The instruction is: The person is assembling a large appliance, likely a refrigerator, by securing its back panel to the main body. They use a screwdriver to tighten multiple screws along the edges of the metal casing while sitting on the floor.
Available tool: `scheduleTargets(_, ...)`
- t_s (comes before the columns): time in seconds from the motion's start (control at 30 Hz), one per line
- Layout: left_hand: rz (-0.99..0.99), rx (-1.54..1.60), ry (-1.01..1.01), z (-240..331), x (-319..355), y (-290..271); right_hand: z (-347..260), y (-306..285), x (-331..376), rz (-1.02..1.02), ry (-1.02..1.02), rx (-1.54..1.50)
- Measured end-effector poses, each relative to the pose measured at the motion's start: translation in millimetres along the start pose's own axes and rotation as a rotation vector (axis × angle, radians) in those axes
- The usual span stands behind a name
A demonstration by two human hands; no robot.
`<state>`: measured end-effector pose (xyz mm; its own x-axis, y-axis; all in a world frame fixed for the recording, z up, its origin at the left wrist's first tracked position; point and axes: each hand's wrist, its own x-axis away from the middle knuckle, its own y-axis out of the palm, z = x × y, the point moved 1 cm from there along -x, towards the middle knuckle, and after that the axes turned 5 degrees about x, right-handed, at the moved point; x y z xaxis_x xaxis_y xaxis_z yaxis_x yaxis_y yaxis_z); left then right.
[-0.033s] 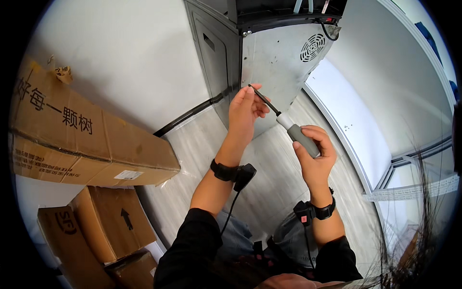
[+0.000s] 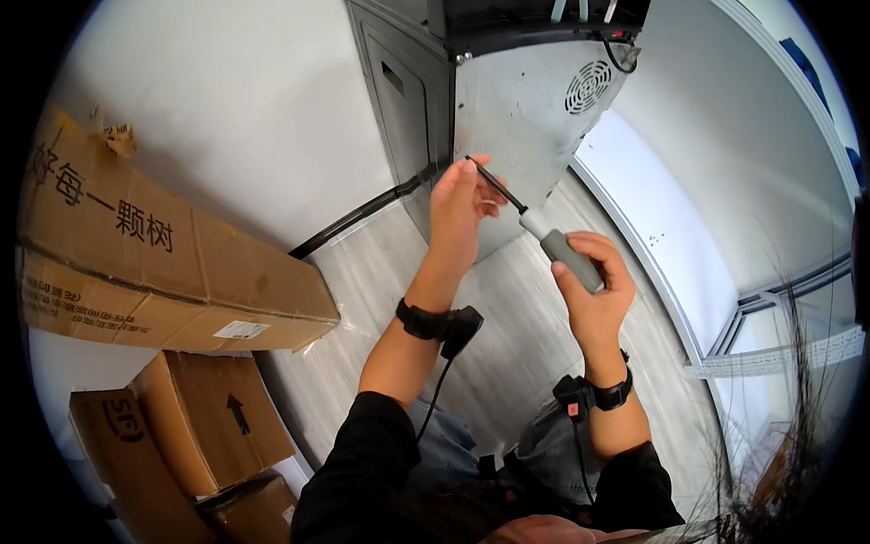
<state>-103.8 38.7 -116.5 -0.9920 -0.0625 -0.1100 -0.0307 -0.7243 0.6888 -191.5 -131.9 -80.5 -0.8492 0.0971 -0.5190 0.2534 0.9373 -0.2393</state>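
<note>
A screwdriver (image 2: 569, 257) with a grey handle, white collar and dark shaft points up and to the left. My right hand (image 2: 600, 297) is closed round the handle, its thumb along the near side. Beside the tip, the thumb and fingers of my left hand (image 2: 459, 201) close about the dark shaft. Whether a screw is also between those fingertips is too small to tell. Behind the tip stands the pale metal panel (image 2: 517, 109) of a dark machine, with a round vent grille (image 2: 589, 88) at its upper right. The tip lies near the panel's left edge.
A long cardboard box (image 2: 181, 249) lies at the left, with smaller cartons (image 2: 217, 417) below it. The machine's dark side (image 2: 399, 100) meets a white wall. To the right runs a white partition (image 2: 662, 227) with a metal frame. Cables hang from both wrist straps.
</note>
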Motion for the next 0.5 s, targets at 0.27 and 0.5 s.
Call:
scheduleTargets(0.27,0.059,-0.103,0.145,-3.6,-6.8,-5.1,21.0,13.6,12.4,0.006,-0.012,-0.074)
scheduleTargets(0.5,0.122,-0.108,0.156,-17.5,-6.4,1.0,42.1,11.2,16.8,-0.066,0.137,-0.242)
